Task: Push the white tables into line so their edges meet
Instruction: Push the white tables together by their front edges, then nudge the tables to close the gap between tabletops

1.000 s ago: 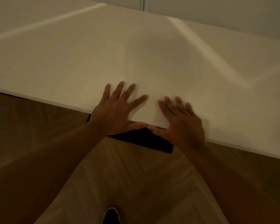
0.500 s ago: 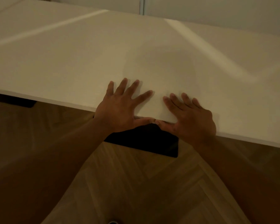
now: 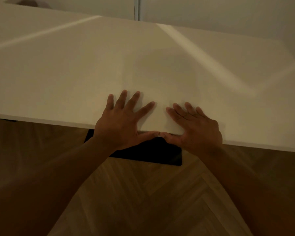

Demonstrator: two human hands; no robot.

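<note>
Since half a second ago the near edge of the white table (image 3: pixel 71 79) is sitting slightly lower in view, and more of the black base (image 3: pixel 153 152) beneath it is showing, while the thumbs are now touching tip to tip. Two hands are working one visible tabletop; whether a second table is joining it, the dim light is not letting me tell. The left hand (image 3: pixel 121 123) and right hand (image 3: pixel 197 130) are lying flat with fingers spread on the top near its front edge, thumbs pressing against that edge, grasping nothing. The table is spanning the view above the wooden floor (image 3: pixel 143 201).
</note>
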